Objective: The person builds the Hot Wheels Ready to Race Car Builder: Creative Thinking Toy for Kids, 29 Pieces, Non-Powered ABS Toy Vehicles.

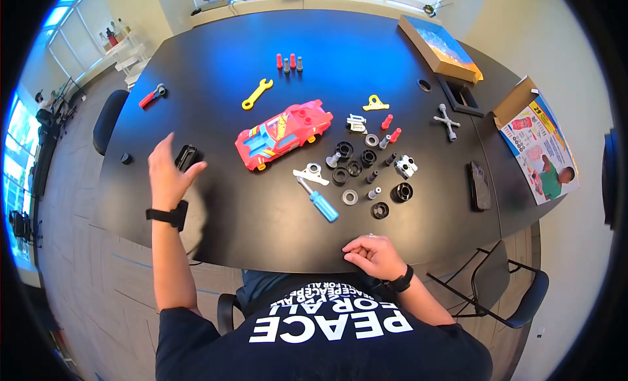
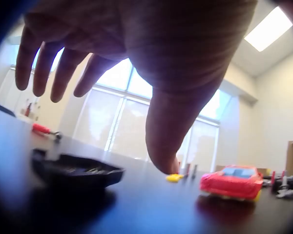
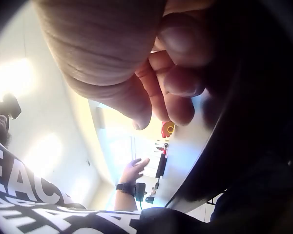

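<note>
My left hand (image 1: 169, 175) is over the left side of the table, fingers spread and thumb apart, holding nothing. Beside its thumb lies a shallow black plastic tray-like part (image 1: 188, 157); the left wrist view shows this black part (image 2: 78, 170) on the table below the fingers. Loosely curled at the table's near edge, my right hand (image 1: 376, 255) holds nothing. A red toy car (image 1: 288, 133) with blue seats stands mid-table. In front of it are a blue-handled screwdriver (image 1: 322, 205) and a white part with a hole (image 1: 310, 176).
Several black wheels (image 1: 403, 192), grey rings and bolts lie right of the car. A yellow wrench (image 1: 257, 94) and red and grey bolts (image 1: 293, 61) are behind it. A red-handled tool (image 1: 152, 96) lies far left, a cross wrench (image 1: 447, 123) and box (image 1: 538, 145) right.
</note>
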A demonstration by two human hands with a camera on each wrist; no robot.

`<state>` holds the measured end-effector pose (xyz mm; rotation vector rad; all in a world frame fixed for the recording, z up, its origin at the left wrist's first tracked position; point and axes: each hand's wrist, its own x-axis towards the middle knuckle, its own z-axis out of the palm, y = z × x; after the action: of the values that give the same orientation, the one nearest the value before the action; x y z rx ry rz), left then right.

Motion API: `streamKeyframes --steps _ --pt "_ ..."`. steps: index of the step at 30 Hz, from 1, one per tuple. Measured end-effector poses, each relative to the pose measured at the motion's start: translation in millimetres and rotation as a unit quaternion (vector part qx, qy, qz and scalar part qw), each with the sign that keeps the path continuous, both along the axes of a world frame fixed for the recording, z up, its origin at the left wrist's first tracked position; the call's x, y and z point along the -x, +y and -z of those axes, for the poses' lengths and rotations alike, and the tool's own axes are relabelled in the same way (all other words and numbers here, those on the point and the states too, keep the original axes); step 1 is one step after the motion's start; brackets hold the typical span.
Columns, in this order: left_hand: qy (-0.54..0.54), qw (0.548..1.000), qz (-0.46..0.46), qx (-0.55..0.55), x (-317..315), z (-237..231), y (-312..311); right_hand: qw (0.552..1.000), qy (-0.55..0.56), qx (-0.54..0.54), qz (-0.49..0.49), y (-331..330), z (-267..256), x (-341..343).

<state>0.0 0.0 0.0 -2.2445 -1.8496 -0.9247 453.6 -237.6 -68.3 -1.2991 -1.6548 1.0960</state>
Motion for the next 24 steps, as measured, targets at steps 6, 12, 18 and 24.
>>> streamKeyframes --steps 6,12,18,24 --pt "0.015 0.953 0.253 0.165 -138 -35 45 1.000 0.002 0.006 0.024 -1 3 0" --pt "0.149 0.908 0.228 0.318 -199 -12 102 0.997 0.017 -0.010 0.069 -8 5 -1" --pt "-0.173 0.912 0.212 0.304 -174 -6 93 0.998 -0.005 -0.030 0.054 -5 1 3" --pt "-0.598 0.620 0.364 0.355 -133 51 69 0.956 -0.212 -0.194 0.061 48 -81 16"
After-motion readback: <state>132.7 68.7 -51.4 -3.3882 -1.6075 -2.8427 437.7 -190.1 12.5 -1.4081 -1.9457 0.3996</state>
